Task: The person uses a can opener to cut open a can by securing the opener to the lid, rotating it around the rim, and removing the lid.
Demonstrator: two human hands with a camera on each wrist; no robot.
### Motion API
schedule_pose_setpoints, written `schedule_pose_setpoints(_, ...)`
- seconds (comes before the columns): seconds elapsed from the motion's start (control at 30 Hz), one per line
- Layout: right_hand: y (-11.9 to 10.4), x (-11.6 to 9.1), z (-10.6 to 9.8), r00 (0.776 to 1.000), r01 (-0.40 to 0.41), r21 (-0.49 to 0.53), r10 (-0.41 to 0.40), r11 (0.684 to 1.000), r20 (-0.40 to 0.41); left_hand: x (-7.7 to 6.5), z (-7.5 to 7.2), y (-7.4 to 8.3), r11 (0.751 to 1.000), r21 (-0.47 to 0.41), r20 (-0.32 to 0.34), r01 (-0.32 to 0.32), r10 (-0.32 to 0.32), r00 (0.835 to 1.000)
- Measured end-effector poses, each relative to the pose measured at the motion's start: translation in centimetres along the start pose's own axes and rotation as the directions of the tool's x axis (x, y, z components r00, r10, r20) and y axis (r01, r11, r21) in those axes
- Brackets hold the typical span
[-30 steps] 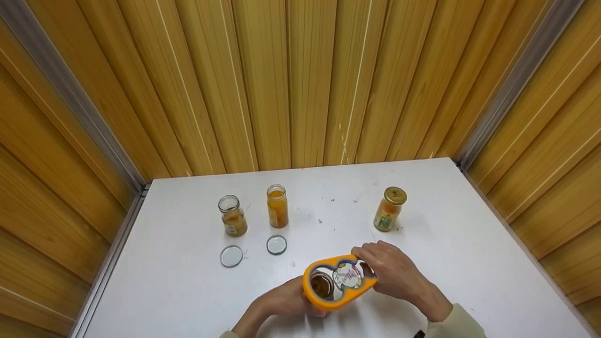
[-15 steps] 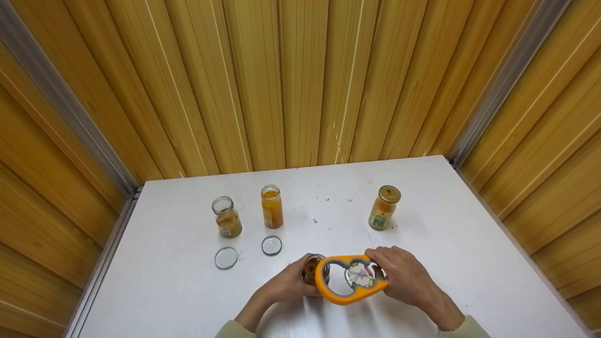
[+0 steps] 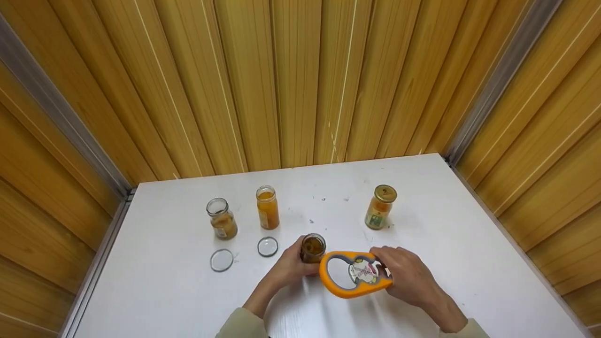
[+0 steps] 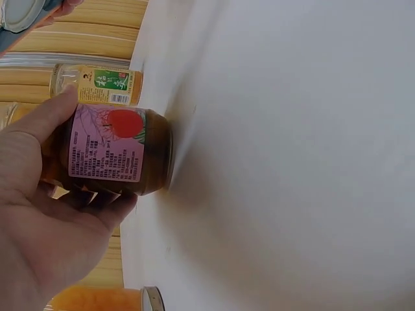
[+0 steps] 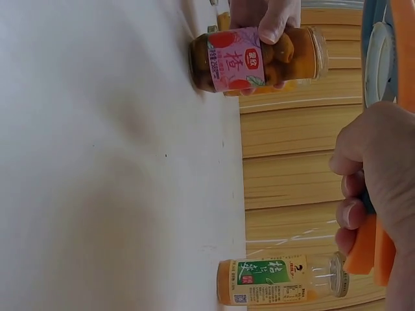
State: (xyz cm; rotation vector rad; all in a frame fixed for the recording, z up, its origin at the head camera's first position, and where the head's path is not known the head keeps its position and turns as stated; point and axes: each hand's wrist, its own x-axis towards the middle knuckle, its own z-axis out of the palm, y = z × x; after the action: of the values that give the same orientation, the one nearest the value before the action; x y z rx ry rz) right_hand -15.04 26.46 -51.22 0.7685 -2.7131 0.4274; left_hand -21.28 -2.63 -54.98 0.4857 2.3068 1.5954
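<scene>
My left hand point(image 3: 287, 268) grips an open glass jar point(image 3: 313, 251) of dark contents, its fingers and thumb round the side. The jar's pink label point(image 4: 107, 142) with a red fruit shows in the left wrist view. It stands upright, at or just over the table; I cannot tell which. To its right, my right hand point(image 3: 407, 274) holds an orange-and-grey jar opener point(image 3: 345, 294) by its handle end. A round printed lid point(image 3: 364, 271) sits in the opener's middle gap. Jar and opener are apart in the right wrist view.
Two open jars, one pale point(image 3: 224, 226) and one orange point(image 3: 268, 214), stand back left. Two lids, one left point(image 3: 221, 260) and one right point(image 3: 267, 246), lie before them. A gold-lidded jar point(image 3: 379, 211) stands back right. Wood-patterned walls point(image 3: 300, 84) enclose the white table point(image 3: 159, 281).
My left hand has carried the jar forward, out from under the opener. The opener has shifted slightly right with the lid still in it. The head view has turned a little.
</scene>
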Motion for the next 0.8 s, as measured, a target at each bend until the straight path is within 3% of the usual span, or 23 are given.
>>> schedule_pose_setpoints(0.13, 0.1, -0.2, -0.1, 0.999, -0.030, -0.002, 0.030, 1.000, 0.014, 1.4, 0.4, 0.2, 0.999, -0.002, -0.082, 0.047, -0.047, 0.996)
schedule_pose_setpoints(0.3, 0.2, -0.3, -0.2, 0.999, -0.046, 0.001, 0.046, 0.999, 0.014, 3.3, 0.9, 0.2, 0.998, -0.010, -0.207, 0.069, -0.070, 0.976)
schedule_pose_setpoints(0.57, 0.4, -0.5, -0.4, 0.997, -0.073, 0.007, 0.073, 0.997, 0.017, 6.3, 1.3, 0.3, 0.992, 0.033, -0.388, 0.121, -0.099, 0.916)
schedule_pose_setpoints(0.67, 0.4, -0.5, -0.4, 0.997, -0.074, 0.005, 0.074, 0.997, 0.009, 7.2, 1.2, 0.3, 0.988, 0.041, -0.436, 0.146, -0.114, 0.893)
schedule_pose_setpoints(0.8, 0.5, -0.5, -0.5, 0.998, -0.062, 0.006, 0.062, 0.998, -0.011, 8.1, 1.2, 0.3, 0.990, 0.040, -0.482, 0.135, -0.099, 0.870)
